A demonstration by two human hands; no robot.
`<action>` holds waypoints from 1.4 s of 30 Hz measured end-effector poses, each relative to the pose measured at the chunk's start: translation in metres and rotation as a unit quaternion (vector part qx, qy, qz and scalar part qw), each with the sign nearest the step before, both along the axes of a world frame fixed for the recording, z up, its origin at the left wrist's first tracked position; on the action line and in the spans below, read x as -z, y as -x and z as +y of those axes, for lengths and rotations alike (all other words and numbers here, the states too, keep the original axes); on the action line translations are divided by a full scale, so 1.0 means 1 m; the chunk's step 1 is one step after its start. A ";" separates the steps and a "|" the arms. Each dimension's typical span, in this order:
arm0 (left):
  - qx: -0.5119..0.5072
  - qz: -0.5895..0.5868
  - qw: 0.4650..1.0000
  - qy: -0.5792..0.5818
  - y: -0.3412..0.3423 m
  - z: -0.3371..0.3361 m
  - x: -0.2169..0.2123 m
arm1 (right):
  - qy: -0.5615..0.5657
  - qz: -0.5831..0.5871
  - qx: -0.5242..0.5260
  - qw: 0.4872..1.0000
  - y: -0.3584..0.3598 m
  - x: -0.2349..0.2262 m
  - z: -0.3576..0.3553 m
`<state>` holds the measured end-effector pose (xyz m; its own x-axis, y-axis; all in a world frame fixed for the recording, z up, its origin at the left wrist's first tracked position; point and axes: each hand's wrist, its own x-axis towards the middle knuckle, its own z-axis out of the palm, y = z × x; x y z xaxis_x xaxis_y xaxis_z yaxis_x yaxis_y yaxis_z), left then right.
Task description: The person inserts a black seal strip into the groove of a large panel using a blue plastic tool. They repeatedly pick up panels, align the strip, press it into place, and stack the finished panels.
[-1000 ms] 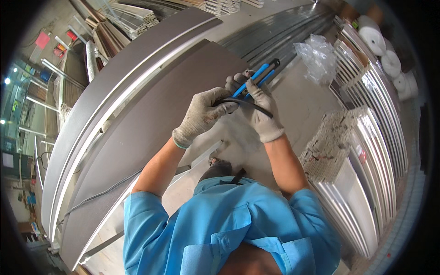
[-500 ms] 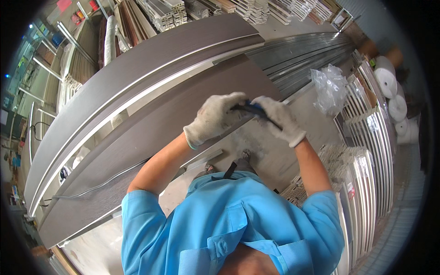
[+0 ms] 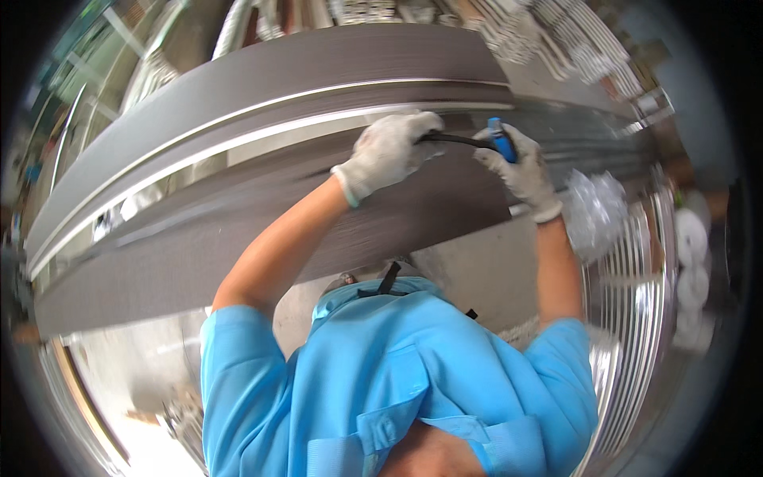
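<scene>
While the blur smears everything, the gloved left hand (image 3: 387, 151) shows its fingers (image 3: 413, 127) curled shut around one end of a thin black strip (image 3: 455, 140). Right of them, the gloved right hand (image 3: 520, 171) clamps a blue-handled tool (image 3: 501, 137), its working tip buried in the glove and impossible to make out. Strip and tool meet between the two hands; how they join, I cannot tell. Just under the fingers runs a long dark grey panel (image 3: 238, 230) with pale metal edging. Further right, a crumpled clear plastic bag (image 3: 596, 211), then stacked silvery metal profiles (image 3: 636, 318) and white rolls (image 3: 690, 238), cut off by the rim.
</scene>
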<state>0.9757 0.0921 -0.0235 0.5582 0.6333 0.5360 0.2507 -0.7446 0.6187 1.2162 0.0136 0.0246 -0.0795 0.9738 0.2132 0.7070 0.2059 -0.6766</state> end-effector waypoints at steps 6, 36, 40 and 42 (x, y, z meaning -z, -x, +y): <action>-0.127 0.236 0.963 0.025 -0.053 0.031 0.025 | 0.017 -0.020 -0.053 0.998 -0.051 0.040 0.064; -0.205 0.273 0.940 0.006 -0.093 0.022 0.015 | 0.271 0.259 -0.239 0.896 -0.124 0.117 0.138; -0.227 0.287 0.931 -0.012 -0.105 0.009 0.015 | 0.272 0.267 -0.242 0.892 -0.124 0.118 0.137; -0.238 0.290 0.927 -0.017 -0.109 0.007 0.017 | 0.279 0.270 -0.244 0.889 -0.124 0.119 0.135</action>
